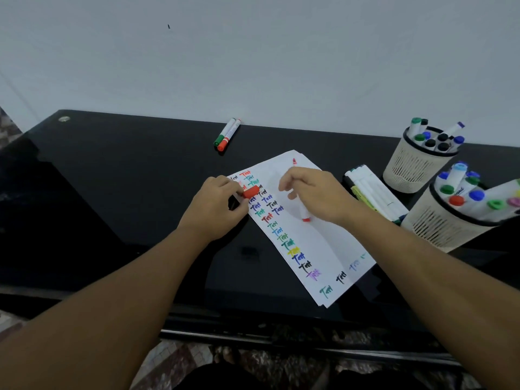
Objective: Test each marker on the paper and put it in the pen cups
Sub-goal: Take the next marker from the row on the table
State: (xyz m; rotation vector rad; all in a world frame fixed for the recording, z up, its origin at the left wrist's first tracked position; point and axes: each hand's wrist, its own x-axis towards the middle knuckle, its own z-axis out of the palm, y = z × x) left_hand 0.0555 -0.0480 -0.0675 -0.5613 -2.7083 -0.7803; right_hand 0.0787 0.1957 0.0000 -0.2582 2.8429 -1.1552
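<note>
Right hand (pixel 315 192) grips uncapped red marker (pixel 302 209); left hand (pixel 222 204) pinches its cap (pixel 250 191); steady paper (pixel 304 235), short stroke mid-frame.

Your two bare forearms reach forward and converge, your left hand (pixel 218 205) curled with its thumb and fingertips pinching something small, your right hand (pixel 312 192) palm-down, fingers bent around a slim object held tilted beneath it.

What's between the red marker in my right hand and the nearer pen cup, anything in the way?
A row of white markers lies on the table between the right hand, which holds the red marker, and the nearer pen cup. Lifting over them would probably clear it.
</note>
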